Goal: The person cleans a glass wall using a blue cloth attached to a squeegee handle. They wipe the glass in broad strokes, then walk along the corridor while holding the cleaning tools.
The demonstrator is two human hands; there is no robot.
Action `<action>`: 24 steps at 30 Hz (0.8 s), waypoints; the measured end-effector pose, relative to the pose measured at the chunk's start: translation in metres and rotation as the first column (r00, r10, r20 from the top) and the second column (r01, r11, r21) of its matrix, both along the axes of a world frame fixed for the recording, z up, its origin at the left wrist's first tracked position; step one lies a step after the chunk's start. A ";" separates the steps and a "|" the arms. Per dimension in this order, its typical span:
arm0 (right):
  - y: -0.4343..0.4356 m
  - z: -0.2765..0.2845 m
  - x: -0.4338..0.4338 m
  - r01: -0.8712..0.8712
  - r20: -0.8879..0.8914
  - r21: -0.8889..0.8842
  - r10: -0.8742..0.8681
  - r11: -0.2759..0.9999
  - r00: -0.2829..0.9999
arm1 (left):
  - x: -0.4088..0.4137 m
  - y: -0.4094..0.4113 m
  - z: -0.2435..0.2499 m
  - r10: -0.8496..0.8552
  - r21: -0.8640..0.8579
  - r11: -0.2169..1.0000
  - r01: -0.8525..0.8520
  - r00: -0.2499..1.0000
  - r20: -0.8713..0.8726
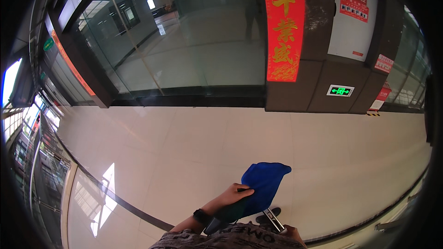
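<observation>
My left hand [238, 193], with a dark watch [200, 216] on its wrist, pinches a blue cloth [264, 185]. The cloth spreads out in front of my body and rises to a rounded corner at its far right. From under its lower edge sticks out a shiny metal tube [273, 219], slanting down to the right. At the tube's lower end is my right hand [293, 233], low in the picture; it grips there, though most of its fingers are hidden. What the tube belongs to is covered by the cloth.
A dark shoe [264, 217] shows below the cloth on the glossy tiled floor [193, 138]. Ahead are glass doors [207, 55], a red banner [285, 27], a fire hydrant cabinet [353, 17] and a lit exit sign [340, 91]. A glass railing [65, 193] runs along the left.
</observation>
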State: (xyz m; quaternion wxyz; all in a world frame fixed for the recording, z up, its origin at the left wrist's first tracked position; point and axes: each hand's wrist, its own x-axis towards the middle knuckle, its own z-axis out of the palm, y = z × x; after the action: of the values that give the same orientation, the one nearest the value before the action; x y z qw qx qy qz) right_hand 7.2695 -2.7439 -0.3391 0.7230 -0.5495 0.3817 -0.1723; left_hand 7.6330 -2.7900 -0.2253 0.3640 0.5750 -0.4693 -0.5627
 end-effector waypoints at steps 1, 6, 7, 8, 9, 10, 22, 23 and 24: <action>-0.007 0.009 -0.006 0.082 0.087 0.055 -0.087 0.995 0.992 | -0.011 -0.016 0.001 -0.026 0.003 1.000 0.026 1.000 0.002; -0.065 0.042 -0.051 0.150 0.039 0.004 -0.150 0.989 0.988 | -0.079 -0.093 0.029 -0.136 -0.110 0.983 0.144 0.988 0.076; -0.077 0.045 -0.060 0.101 -0.014 -0.028 -0.102 0.994 0.995 | -0.091 -0.106 0.031 -0.161 -0.094 0.981 0.169 0.982 0.095; -0.085 0.043 -0.070 0.056 -0.130 -0.094 -0.068 0.994 0.989 | -0.101 -0.118 0.033 -0.186 -0.078 0.978 0.195 0.976 0.113; -0.091 0.033 -0.084 0.074 -0.146 -0.072 -0.084 0.995 0.986 | -0.111 -0.128 0.035 -0.210 -0.066 0.973 0.219 0.969 0.127; -0.094 0.019 -0.097 0.093 -0.168 -0.054 -0.101 0.994 0.981 | -0.121 -0.138 0.033 -0.233 -0.075 0.967 0.243 0.965 0.120; -0.110 -0.058 -0.190 0.465 -0.062 0.220 -0.464 0.857 0.884 | -0.247 -0.270 -0.020 -0.488 -0.136 0.846 0.515 0.851 0.192; -0.119 -0.058 -0.196 0.482 -0.077 0.214 -0.478 0.850 0.875 | -0.257 -0.283 -0.018 -0.515 -0.131 0.833 0.538 0.840 0.169; -0.130 -0.056 -0.203 0.495 -0.087 0.205 -0.488 0.844 0.868 | -0.268 -0.297 -0.013 -0.538 -0.132 0.821 0.556 0.829 0.149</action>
State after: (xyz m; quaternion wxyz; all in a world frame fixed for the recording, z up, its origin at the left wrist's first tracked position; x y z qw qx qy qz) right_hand 7.0662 -2.8744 -0.3955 0.7049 -0.3526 0.5376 -0.2996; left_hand 7.3651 -3.0871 -0.2379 0.2093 0.4116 -0.6792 -0.5705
